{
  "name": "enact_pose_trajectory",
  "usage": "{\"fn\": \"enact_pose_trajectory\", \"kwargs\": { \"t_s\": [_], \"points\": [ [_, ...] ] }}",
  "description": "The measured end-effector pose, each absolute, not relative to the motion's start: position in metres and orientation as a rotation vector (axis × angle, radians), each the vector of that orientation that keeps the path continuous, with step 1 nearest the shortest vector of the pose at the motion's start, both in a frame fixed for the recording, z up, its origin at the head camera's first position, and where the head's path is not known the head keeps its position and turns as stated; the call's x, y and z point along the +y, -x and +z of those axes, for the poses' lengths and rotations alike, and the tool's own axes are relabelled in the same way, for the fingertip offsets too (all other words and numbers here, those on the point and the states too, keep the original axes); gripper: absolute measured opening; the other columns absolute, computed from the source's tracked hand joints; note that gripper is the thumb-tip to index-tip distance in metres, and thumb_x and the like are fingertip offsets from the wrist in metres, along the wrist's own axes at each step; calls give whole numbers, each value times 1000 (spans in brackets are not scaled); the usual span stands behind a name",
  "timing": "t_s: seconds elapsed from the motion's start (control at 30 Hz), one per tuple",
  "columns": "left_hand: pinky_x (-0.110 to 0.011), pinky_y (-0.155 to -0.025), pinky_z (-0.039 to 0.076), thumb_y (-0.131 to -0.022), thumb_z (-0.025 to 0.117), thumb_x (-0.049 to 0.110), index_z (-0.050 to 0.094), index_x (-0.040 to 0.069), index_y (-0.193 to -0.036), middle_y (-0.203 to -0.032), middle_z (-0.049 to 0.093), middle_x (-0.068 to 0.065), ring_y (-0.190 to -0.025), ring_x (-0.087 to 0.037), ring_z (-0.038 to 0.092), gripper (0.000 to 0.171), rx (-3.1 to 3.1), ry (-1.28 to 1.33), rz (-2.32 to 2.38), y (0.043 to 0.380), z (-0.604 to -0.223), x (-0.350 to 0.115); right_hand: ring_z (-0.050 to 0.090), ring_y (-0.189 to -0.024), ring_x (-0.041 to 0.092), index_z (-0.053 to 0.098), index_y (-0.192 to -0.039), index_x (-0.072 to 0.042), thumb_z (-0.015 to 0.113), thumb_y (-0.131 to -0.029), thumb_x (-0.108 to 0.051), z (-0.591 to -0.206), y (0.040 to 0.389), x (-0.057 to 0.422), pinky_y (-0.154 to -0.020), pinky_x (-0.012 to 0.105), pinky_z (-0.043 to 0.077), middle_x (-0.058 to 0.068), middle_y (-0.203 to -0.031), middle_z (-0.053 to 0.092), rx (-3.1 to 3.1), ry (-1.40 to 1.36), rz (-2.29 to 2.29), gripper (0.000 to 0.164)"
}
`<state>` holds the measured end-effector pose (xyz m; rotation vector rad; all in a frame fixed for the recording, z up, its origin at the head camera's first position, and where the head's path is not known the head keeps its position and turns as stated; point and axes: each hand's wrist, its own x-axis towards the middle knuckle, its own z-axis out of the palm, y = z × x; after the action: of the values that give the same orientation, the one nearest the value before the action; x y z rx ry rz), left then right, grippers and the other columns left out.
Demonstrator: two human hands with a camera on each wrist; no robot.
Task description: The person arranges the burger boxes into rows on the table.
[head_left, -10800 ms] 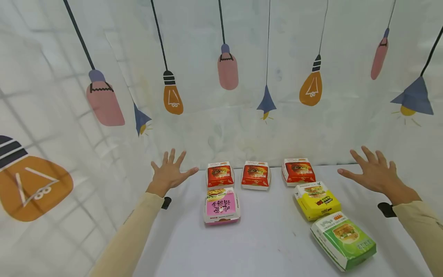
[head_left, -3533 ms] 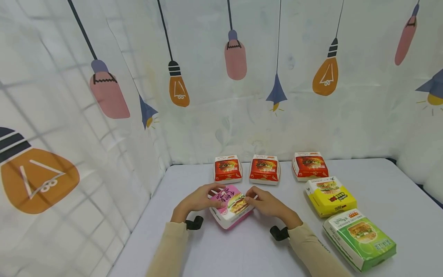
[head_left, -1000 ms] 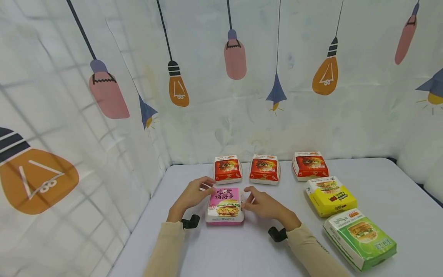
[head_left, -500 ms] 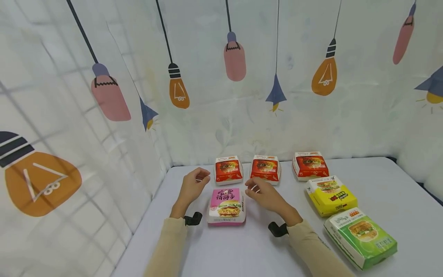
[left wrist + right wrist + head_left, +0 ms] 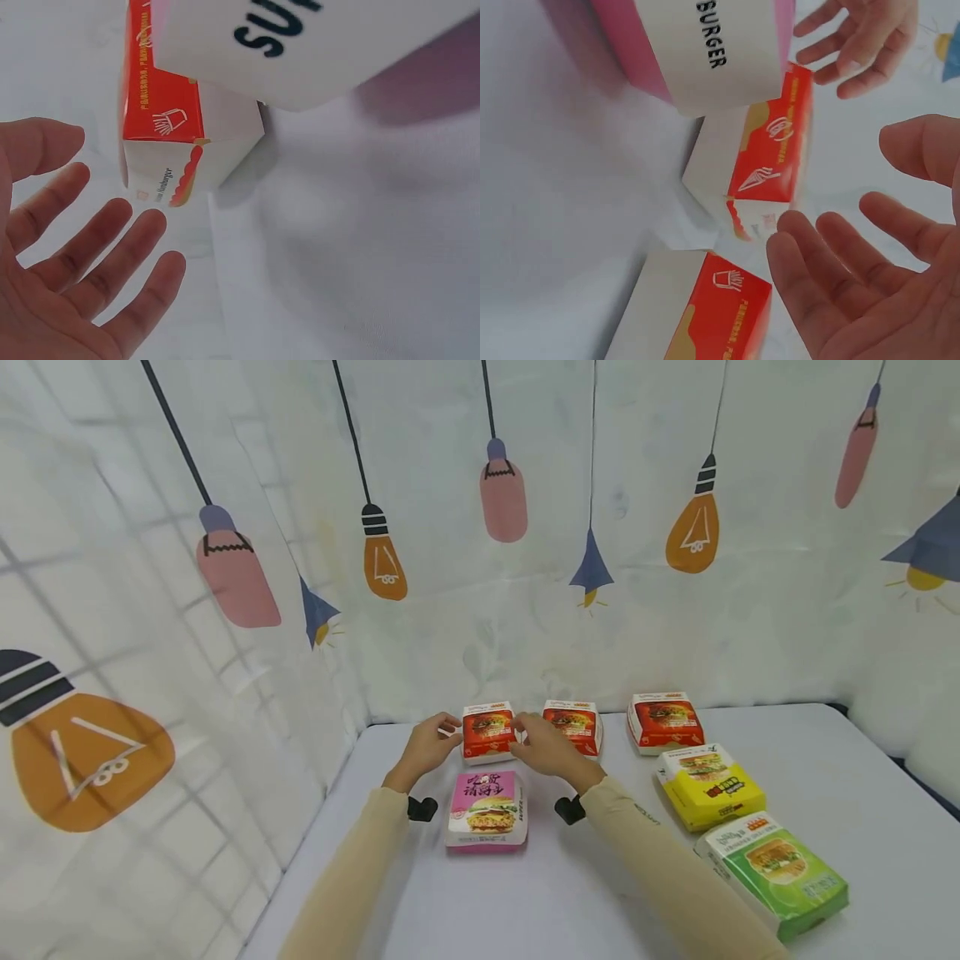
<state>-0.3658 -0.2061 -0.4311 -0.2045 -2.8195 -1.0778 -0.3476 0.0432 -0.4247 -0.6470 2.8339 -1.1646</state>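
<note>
At the back of the table, a red burger box (image 5: 487,733) lies between my two hands. My left hand (image 5: 429,747) is beside its left side; the left wrist view shows the fingers (image 5: 154,289) spread and slightly bent, holding nothing. On the opposite side is my right hand (image 5: 551,747), its fingers loosely bent. In the right wrist view those fingertips (image 5: 789,225) come close to the box's corner; contact cannot be told. Nearer to me sits a pink burger box (image 5: 486,810), apart from both hands, its burger picture towards me.
A second red burger box (image 5: 573,727), partly behind the right hand, and a third red box (image 5: 664,722) stand along the back. At the right lie a yellow box (image 5: 711,787) and a green box (image 5: 772,872). A white curtain (image 5: 525,643) hangs behind the table.
Earlier both hands turned the pink box around, so its lettering now reads upright. They have since let go and moved forward to either side of the leftmost red box.
</note>
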Motion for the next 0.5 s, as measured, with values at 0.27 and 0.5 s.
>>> {"fn": "enact_pose_trajectory", "kwargs": {
  "t_s": [0.27, 0.5],
  "points": [
    [-48, -92, 56, -100, 66, 28, 62, 11, -129, -130, 66, -18, -111, -33, 67, 34, -2886, 231, -1046, 380, -440, -204, 52, -136, 37, 47, -150, -5, 63, -100, -25, -423, 358, 26, -112, 54, 44, 21, -149, 51, 2854, 615, -914, 56],
    [-49, -93, 55, -101, 65, 32, 60, 12, -133, -132, 65, -19, -111, -34, 67, 38, -2921, 256, -997, 384, -444, -201, 55, -134, 38, 45, -152, -9, 63, -100, -28, -426, 360, 23, -109, 54, 46, 24, -155, 45, 2873, 558, -794, 58]
  ]
}}
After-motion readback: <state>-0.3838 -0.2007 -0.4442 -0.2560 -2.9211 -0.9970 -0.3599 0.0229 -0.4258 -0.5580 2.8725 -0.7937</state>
